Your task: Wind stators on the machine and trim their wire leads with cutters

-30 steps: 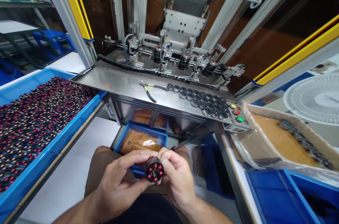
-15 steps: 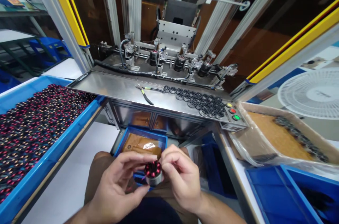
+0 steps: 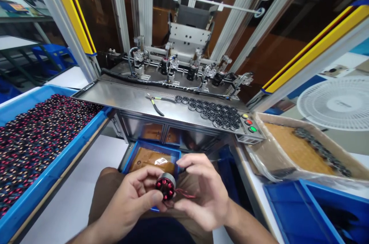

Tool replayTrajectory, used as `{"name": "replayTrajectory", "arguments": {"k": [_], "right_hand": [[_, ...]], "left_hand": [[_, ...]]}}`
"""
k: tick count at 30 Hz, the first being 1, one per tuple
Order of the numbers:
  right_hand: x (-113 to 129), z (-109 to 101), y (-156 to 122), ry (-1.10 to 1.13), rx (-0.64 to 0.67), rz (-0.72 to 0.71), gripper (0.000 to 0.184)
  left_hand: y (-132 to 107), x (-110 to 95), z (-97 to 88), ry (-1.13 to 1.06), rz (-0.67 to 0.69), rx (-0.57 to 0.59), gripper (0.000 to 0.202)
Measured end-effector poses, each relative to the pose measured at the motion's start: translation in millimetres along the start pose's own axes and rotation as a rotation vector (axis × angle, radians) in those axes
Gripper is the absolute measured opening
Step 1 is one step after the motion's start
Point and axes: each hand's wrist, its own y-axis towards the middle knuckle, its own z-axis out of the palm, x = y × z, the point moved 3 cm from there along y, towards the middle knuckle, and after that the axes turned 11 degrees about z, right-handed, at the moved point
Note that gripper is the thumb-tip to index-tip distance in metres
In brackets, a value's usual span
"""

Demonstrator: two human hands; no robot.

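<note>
My left hand [image 3: 141, 194] is closed around a small motor part [image 3: 165, 187], a grey metal ring with red-wound coils inside. The coil face is tilted toward me. Thin reddish wires [image 3: 186, 194] trail from its right side toward my right palm. My right hand [image 3: 206, 190] is just right of the part, with thumb and fingers spread apart. A small dark piece shows by its upper fingertips; I cannot make out what it is. Below and behind the hands is a blue bin [image 3: 154, 147] holding a brown, film-wrapped package [image 3: 152, 159].
At left, a blue tray [image 3: 54, 89] holds many coil-wound parts. Pliers [image 3: 155, 104] and rows of dark rings [image 3: 215, 113] lie on the metal ledge [image 3: 115, 94] before a machine [image 3: 187, 59]. Right are buttons [image 3: 249, 122], a plastic-lined box [image 3: 265, 151], a blue bin [image 3: 288, 205] and a white fan [image 3: 340, 103].
The motor part has been turned over in my left hand, with the ring now above the coil face. My right hand has opened from a pinch and moved slightly away from the part.
</note>
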Motion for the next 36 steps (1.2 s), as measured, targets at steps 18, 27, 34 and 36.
{"name": "replayTrajectory", "arguments": {"k": [18,27,34,36], "right_hand": [[18.8,0.3,8.1,-0.209,-0.002,0.012,0.010],[24.8,0.7,17.4,-0.163,0.092,-0.020,0.009],[30.5,-6.9,13.8,-0.283,0.074,-0.011,0.012],[32.5,-6.5,13.9,-0.311,0.037,0.003,0.013]], "left_hand": [[-0.6,-5.7,4.1,-0.138,0.094,-0.061,0.040],[20.2,3.5,17.9,-0.360,-0.215,0.305,0.053],[13.8,1.4,17.6,-0.283,-0.119,0.230,0.031],[11.6,-3.8,18.4,-0.265,-0.042,0.168,0.027]]}}
